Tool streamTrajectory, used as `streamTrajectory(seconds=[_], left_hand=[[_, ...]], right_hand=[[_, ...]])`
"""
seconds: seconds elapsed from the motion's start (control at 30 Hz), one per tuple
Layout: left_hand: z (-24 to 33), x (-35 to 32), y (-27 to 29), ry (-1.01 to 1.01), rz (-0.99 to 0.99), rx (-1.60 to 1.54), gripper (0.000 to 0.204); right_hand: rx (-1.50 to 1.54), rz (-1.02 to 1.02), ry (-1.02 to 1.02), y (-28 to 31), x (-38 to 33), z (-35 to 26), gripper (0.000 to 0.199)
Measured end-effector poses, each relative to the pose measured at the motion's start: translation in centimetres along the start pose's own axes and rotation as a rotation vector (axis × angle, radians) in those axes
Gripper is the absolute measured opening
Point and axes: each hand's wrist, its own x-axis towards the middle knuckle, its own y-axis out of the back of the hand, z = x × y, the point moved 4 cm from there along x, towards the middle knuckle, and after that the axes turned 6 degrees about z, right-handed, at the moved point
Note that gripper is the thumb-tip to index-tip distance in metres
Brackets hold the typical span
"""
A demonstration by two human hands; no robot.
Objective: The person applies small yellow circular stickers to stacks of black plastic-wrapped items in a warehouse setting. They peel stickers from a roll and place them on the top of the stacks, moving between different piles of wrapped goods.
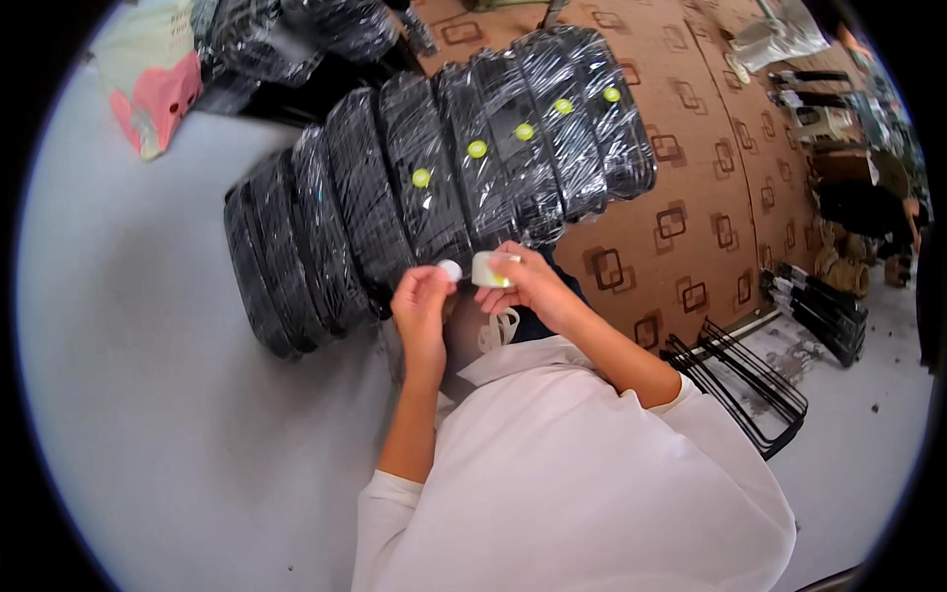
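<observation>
In front of me stands a row of black bundles wrapped in clear shiny film. Several of them toward the right carry a round yellow-green sticker on top. Between the thumb and fingers of my left hand is a small round sticker, its white side showing. Close beside it, my right hand grips a pale sticker roll with a bit of yellow at its lower edge. Both hands are just off the near side of the bundles.
Patterned brown sheeting lies beyond and right of the row. A black wire rack rests at the right, near more wrapped black parts. At the far left are a pink cloth item and other wrapped bundles. Another person's arm shows at the right edge.
</observation>
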Motion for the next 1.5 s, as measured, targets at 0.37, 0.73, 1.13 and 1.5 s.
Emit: streamTrajectory(seconds=[0.37,0.73,1.13,1.5], left_hand=[[7.5,12.3,3.6,-1.028,0.432,1.081,0.008],[1.0,1.5,0.9,-0.67,-0.003,0.994,0.027],[4.8,-2.3,-9.4,-0.776,-0.272,0.545,0.04],[6.3,-1.3,-9.8,-0.745,-0.299,0.466,0.029]], right_hand=[[-0.083,-0.065,-0.023,0.9,0.2,-1.4,0.036],[-0.04,0.004,-0.007,2.4,-0.2,-3.1,0.033],[0.221,-0.01,0.193,1.9,-0.9,-2.3,0.038],[0.082,-0.158,0.355,2.8,-2.8,-2.7,0.051]])
